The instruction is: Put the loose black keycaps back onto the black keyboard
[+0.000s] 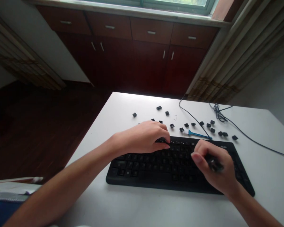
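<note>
Left hand (142,137), right hand (214,167) over one keyboard (156,167), one blue brush (197,134) beyond.

Here's the table (262,176), smooth matt white, and on it a matt black plastic keyboard (180,179), loose plastic keycaps (186,125), a blue plastic brush (198,135); beyond it, polished dark wood cabinets (151,63) with metal handles (151,32)!

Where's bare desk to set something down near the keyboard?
Bare white desk right of the keyboard, below the cable; also along its front edge and left of it. Crowded: behind it, with loose keycaps, a blue brush and the cable.
</note>
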`<control>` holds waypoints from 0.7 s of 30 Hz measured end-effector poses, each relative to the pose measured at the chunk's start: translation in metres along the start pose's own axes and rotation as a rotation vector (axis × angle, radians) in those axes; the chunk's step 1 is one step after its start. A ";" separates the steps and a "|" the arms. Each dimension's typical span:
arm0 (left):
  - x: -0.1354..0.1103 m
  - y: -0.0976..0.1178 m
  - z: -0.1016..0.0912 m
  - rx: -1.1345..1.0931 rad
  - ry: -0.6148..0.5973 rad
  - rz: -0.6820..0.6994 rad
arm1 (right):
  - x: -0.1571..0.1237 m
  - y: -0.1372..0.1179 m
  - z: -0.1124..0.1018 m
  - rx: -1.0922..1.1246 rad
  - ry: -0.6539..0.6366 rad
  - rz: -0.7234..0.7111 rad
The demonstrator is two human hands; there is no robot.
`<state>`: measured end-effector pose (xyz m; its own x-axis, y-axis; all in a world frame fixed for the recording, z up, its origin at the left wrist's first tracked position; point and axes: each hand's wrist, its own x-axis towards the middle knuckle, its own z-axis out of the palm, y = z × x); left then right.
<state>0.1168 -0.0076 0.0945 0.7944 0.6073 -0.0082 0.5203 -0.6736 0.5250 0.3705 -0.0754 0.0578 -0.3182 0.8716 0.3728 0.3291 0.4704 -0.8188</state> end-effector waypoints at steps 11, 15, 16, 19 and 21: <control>-0.006 0.000 -0.013 0.138 0.033 -0.024 | 0.034 -0.025 0.028 0.781 0.074 0.290; -0.008 -0.002 -0.014 0.190 0.031 -0.032 | 0.038 -0.025 0.039 0.737 0.130 0.252; -0.009 -0.003 -0.014 0.198 0.034 -0.032 | 0.038 -0.024 0.041 0.738 0.133 0.236; -0.009 -0.005 -0.013 0.221 0.052 -0.035 | 0.040 -0.025 0.041 0.741 0.073 0.219; -0.009 -0.006 -0.013 0.239 0.054 -0.041 | 0.040 -0.033 0.037 0.717 0.015 0.224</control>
<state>0.1026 -0.0034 0.1022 0.7567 0.6533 0.0233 0.6161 -0.7246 0.3087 0.3138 -0.0612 0.0835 -0.2980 0.9402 0.1651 -0.2766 0.0804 -0.9576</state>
